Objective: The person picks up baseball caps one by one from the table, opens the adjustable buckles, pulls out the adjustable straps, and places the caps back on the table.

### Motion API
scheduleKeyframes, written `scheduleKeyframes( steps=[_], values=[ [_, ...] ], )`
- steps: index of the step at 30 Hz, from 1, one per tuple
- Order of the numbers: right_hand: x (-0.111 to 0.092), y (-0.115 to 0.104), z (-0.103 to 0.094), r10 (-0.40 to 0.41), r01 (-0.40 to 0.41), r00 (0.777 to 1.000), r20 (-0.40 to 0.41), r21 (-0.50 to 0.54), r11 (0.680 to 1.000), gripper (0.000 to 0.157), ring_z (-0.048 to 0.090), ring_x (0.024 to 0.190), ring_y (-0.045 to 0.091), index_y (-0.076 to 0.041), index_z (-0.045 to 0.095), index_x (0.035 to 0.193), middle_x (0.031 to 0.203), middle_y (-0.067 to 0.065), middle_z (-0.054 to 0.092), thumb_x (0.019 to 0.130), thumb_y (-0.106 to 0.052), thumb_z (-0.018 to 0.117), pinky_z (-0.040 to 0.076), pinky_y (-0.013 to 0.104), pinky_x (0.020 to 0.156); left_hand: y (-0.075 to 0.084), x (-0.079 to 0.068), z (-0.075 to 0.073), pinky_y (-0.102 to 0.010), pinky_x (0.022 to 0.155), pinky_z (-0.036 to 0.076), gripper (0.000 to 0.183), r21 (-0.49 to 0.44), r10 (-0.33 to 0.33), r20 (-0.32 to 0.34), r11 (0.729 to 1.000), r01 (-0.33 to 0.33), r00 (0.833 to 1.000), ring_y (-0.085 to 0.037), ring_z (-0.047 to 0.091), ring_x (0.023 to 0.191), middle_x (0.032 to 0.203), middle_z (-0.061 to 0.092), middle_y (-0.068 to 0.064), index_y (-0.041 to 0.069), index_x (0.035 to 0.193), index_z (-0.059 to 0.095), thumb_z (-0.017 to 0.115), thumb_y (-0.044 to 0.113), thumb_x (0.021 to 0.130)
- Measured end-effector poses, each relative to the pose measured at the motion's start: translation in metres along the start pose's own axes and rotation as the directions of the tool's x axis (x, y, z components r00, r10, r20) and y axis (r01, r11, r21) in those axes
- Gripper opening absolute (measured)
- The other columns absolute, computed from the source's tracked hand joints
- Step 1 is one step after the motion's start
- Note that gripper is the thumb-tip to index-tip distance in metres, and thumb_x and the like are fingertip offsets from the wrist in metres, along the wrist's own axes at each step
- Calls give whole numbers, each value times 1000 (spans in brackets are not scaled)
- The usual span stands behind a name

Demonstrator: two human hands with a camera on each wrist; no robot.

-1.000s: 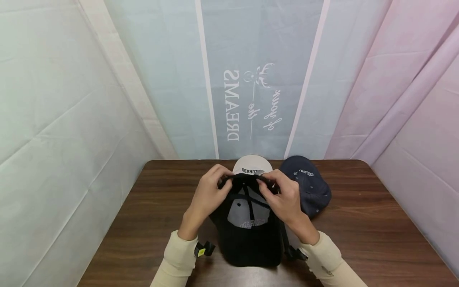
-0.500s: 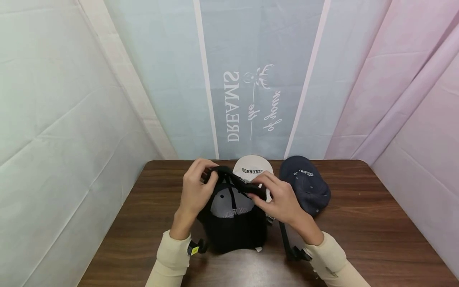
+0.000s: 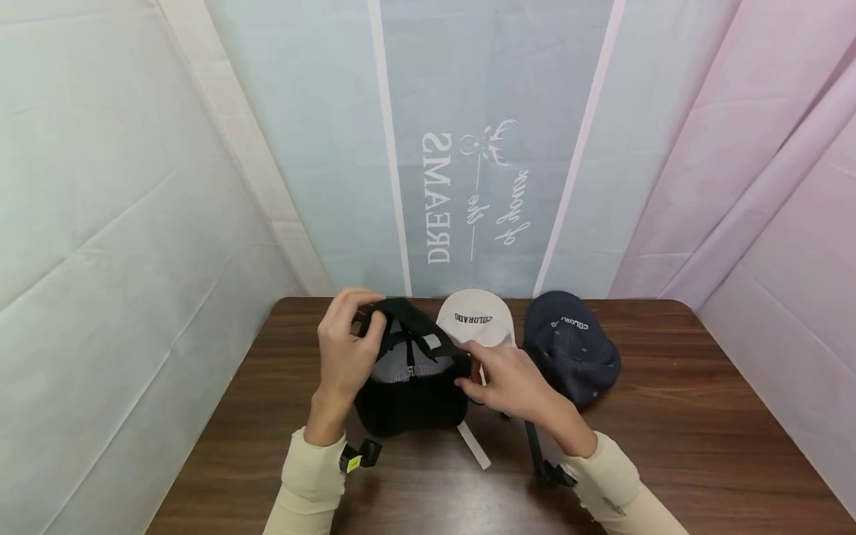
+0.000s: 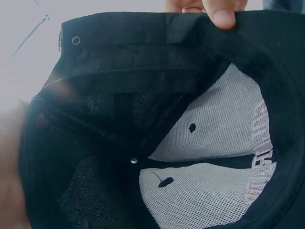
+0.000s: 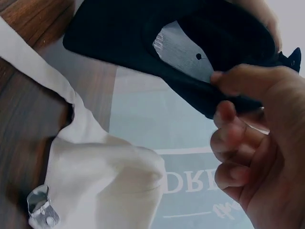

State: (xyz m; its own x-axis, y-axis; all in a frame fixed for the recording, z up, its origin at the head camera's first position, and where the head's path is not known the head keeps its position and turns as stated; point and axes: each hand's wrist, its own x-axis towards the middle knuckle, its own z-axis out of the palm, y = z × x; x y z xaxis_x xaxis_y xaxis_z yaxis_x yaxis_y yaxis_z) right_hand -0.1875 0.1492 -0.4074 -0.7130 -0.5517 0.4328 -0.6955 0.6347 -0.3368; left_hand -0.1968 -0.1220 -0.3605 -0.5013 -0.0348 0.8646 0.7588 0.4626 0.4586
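In the head view a black cap (image 3: 411,409) is held with its inside facing up, brim toward me. My left hand (image 3: 348,353) grips its edge at the far left. With thumb and fingers my right hand (image 3: 511,379) pinches the sweatband edge at the right, thumb inside as the right wrist view shows. Pale panel backings and reversed lettering show inside the cap in the left wrist view. Just behind sits a white cap (image 3: 473,319) marked COLORADO, partly hidden by the black cap and right hand. Its white strap (image 3: 475,447) lies on the table.
A navy cap (image 3: 574,357) with COLORADO lettering lies right of the white one. All rest on a dark wooden table (image 3: 675,416). A printed cloth (image 3: 321,171) hangs behind the far edge, with pale cloth at both sides. Black wrist straps (image 3: 361,455) hang by the sleeves.
Both hands have carried the black cap leftward and slightly away from me. The right hand's grip is now at the cap's right edge, and more of the white cap and its strap shows.
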Motion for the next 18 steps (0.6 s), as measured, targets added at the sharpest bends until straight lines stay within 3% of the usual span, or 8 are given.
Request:
scheduleKeyframes(
  steps=[9,18],
  values=[
    [8,-1,12,17,-14,998,-59,39,999,29,54,57,-6,-18,61,98,74,-13,71,86,-20,87,42,17,54,-7,-1,-5,-22,81,52,17,-8,15,-5,1000,-16,1000,-25,65,89,105,71,-15,1,105,76,65,-7,96],
    [17,-1,25,-41,52,988,-147,72,996,26,70,68,7,-16,59,93,79,-4,75,91,-16,85,47,19,56,-9,-3,-10,-26,83,50,22,-5,26,1,1000,-26,1000,-26,64,90,106,70,-16,1,106,75,61,-9,93]
  ],
)
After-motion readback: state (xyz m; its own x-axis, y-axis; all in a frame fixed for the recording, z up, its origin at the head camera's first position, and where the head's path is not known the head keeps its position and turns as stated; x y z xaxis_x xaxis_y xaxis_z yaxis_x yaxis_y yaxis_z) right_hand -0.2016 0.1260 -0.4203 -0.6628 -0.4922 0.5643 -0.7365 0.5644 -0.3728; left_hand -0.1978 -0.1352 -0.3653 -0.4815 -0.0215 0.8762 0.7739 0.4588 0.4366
